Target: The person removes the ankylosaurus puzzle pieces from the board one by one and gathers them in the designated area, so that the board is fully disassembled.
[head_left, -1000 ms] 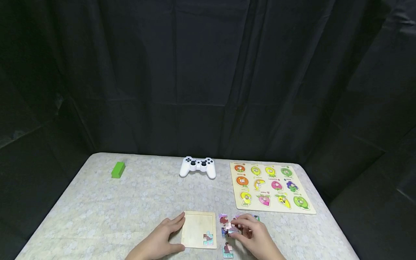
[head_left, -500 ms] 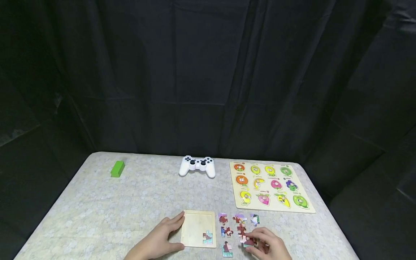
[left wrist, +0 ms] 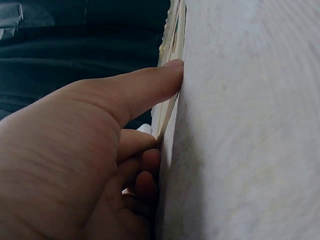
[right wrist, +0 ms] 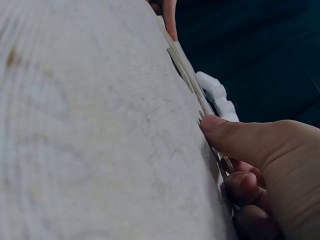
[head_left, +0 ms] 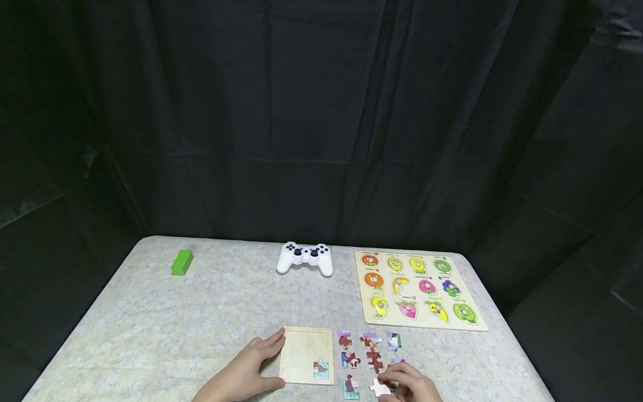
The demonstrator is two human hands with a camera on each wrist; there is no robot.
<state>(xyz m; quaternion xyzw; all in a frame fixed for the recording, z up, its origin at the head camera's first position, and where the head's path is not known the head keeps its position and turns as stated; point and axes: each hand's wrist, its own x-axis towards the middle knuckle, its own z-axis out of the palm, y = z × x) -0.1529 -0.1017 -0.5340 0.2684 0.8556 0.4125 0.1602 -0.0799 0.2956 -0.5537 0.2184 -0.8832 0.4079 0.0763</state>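
My left hand point(head_left: 246, 365) rests against the left edge of a square wooden puzzle tray point(head_left: 298, 352). Its thumb touches the near left corner, its index finger the far one. One jigsaw piece point(head_left: 321, 368) lies in the tray's near right corner. My right hand point(head_left: 409, 382) pinches a puzzle piece point(head_left: 380, 387) whose visible face is plain white, low over the cloth. In the right wrist view the thumb point(right wrist: 215, 123) is close to the table surface, beside thin edges. Several picture pieces, among them a brown one point(head_left: 374, 359), lie between tray and hand; another is partly hidden behind the fingers.
A fruit puzzle board point(head_left: 422, 290) with knobbed pieces lies at the back right. Farther back stand a white game controller point(head_left: 305, 258) and, at the far left, a green block point(head_left: 182, 262). Dark curtains point(head_left: 311, 123) rise behind the patterned tablecloth point(head_left: 201, 312).
My right hand moved right and nearer from among the left pieces, uncovering the loose pieces. A plain white face now shows at its fingertips, where a picture showed before. The left hand stayed still.
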